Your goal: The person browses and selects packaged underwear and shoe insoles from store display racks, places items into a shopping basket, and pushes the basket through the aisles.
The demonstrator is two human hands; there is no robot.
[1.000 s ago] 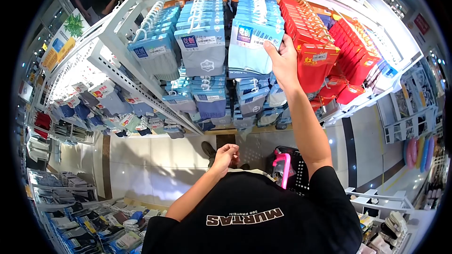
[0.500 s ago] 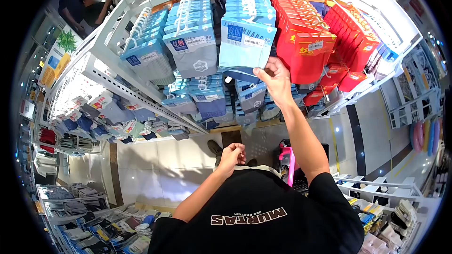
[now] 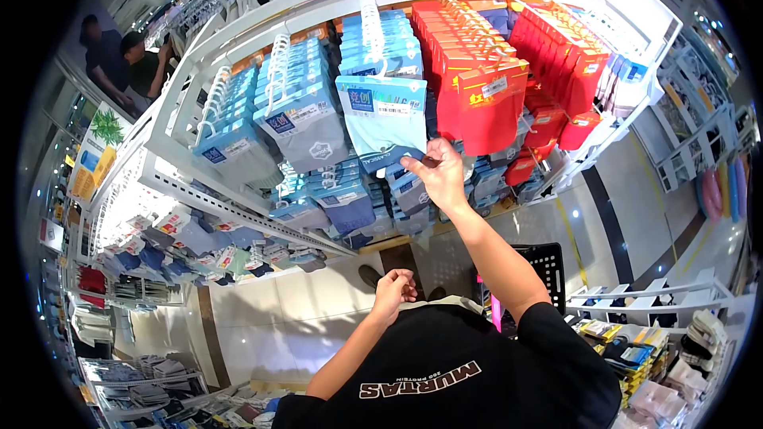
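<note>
My right hand point(image 3: 439, 175) pinches the lower edge of a light-blue underwear pack point(image 3: 385, 129) at the front of a hook. The pack's card top still hangs on the white hook, and a dark-blue band with lettering shows at its bottom. Grey underwear packs point(image 3: 310, 139) hang to its left. Just right of my fingers hang red underwear packs point(image 3: 491, 111). Low in front of my body, my left hand point(image 3: 395, 292) is loosely curled, with nothing visible in it, away from the rack.
A white display rack point(image 3: 230, 191) stands before me, with more packs on a lower row. A black basket point(image 3: 543, 266) with a pink part is by my right side. Two people point(image 3: 131, 67) are at the far left. Low shelves point(image 3: 151, 385) hold goods behind me.
My view has shifted, so the rack sits further left. My right hand keeps hold at the pack's bottom, where the dark-blue band is now lowered and faces me. My left hand stays curled.
</note>
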